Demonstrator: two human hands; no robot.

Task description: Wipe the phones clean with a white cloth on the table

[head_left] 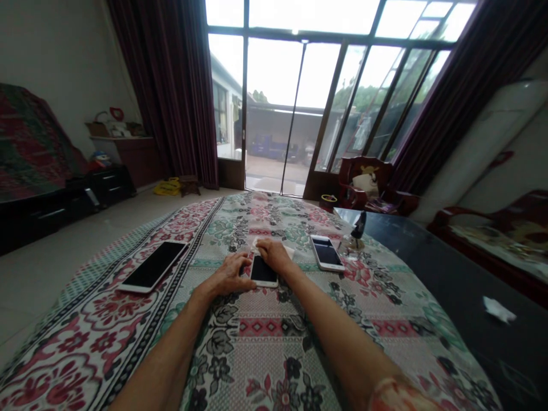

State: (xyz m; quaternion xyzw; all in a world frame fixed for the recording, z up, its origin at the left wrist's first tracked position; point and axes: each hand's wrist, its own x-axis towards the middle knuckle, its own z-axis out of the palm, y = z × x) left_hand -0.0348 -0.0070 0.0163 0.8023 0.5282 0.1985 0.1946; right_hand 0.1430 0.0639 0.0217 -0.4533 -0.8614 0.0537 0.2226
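Observation:
A white-framed smartphone [264,273] with a dark screen lies flat on the patterned tablecloth [261,348]. My left hand [231,275] grips its left side, thumb at the near corner and fingers farther up the edge. Over the far part of the screen, my right hand [273,254] presses a white tissue [290,251] with curled fingers; the hand hides that end of the phone. To the right lies a second white phone [327,254], and to the left a larger white tablet [153,266], both with dark screens and untouched.
A clear bottle with a black top [358,227] stands beyond the second phone. On the dark tabletop [411,245] at right lies a crumpled white tissue [499,309]. Wooden chairs [363,182], a yellow bag [166,186] and glass doors [278,114] are farther back.

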